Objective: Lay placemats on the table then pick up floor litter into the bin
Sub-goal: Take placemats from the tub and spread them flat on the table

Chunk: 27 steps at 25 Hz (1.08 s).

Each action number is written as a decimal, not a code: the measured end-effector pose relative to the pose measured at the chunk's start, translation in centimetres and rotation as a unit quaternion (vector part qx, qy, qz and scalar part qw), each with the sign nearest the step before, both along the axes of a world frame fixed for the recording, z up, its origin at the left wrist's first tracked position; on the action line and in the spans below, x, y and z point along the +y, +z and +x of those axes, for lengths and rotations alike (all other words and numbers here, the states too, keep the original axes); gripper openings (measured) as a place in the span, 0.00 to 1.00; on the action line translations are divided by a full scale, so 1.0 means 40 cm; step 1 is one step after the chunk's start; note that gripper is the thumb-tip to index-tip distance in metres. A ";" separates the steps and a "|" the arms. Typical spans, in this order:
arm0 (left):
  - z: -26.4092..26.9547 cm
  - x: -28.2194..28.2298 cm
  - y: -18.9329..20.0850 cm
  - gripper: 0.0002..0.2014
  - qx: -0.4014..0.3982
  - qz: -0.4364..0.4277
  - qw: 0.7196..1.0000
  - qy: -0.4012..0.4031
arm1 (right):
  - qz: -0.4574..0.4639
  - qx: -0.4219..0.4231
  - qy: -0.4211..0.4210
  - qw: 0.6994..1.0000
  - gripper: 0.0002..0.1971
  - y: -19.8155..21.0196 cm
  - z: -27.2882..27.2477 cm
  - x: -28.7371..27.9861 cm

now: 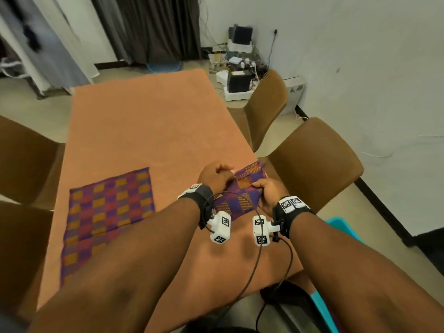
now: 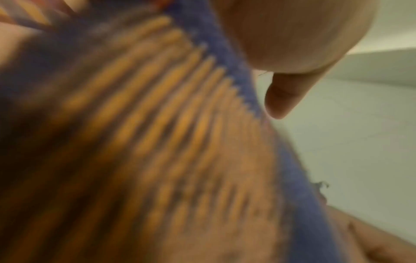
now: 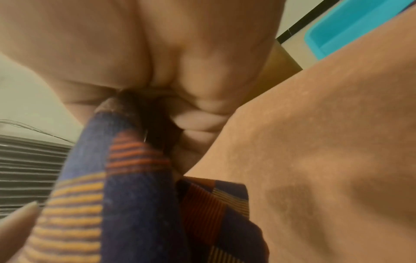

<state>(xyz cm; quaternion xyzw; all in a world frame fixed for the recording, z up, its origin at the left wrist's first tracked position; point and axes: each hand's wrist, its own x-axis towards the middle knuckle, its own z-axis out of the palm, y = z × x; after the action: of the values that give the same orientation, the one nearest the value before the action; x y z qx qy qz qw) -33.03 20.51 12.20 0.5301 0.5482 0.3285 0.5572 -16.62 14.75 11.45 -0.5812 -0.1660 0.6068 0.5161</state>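
On the orange table (image 1: 134, 131), both hands' fingers (image 1: 222, 169) grip a folded checked placemat (image 1: 240, 191); no writing legible.

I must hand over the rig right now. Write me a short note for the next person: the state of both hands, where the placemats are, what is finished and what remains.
Left hand: grips the folded placemat at its left edge.
Right hand: pinches the same mat at its right edge; the right wrist view shows the fingers closed on the cloth.
The folded mat is held at the right side of the table, not yet opened.
Done: one placemat lies flat on the table's left side.
Left: unfold and lay this mat, then collect floor litter into the bin. A turquoise container sits on the floor at the right; whether it is the bin is unclear.
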 end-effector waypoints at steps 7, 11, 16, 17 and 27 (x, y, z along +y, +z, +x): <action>-0.120 -0.004 -0.146 0.32 0.006 -0.092 0.996 0.002 | -0.060 -0.006 0.010 0.998 0.12 -0.065 -0.058 0.125; -0.127 0.008 -0.138 0.19 0.088 -0.001 0.995 0.049 | -0.067 -0.125 0.111 0.984 0.04 -0.124 -0.027 0.174; -0.110 0.029 -0.175 0.12 0.088 -0.059 0.988 0.108 | -0.070 -0.158 0.185 0.967 0.07 -0.206 0.079 0.206; -0.110 0.030 -0.178 0.09 0.085 -0.084 0.984 0.132 | -0.069 -0.152 0.187 0.968 0.07 -0.224 0.094 0.211; -0.011 -0.083 -0.206 0.45 0.441 0.091 0.838 -0.309 | -0.022 -0.305 0.335 0.891 0.51 -0.355 0.151 0.194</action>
<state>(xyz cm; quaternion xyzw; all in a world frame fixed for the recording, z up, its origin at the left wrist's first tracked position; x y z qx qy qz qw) -33.48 17.20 3.95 0.8090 0.5115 -0.0809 0.2782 -10.57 22.50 -2.74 -0.6587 -0.4866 0.5405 0.1930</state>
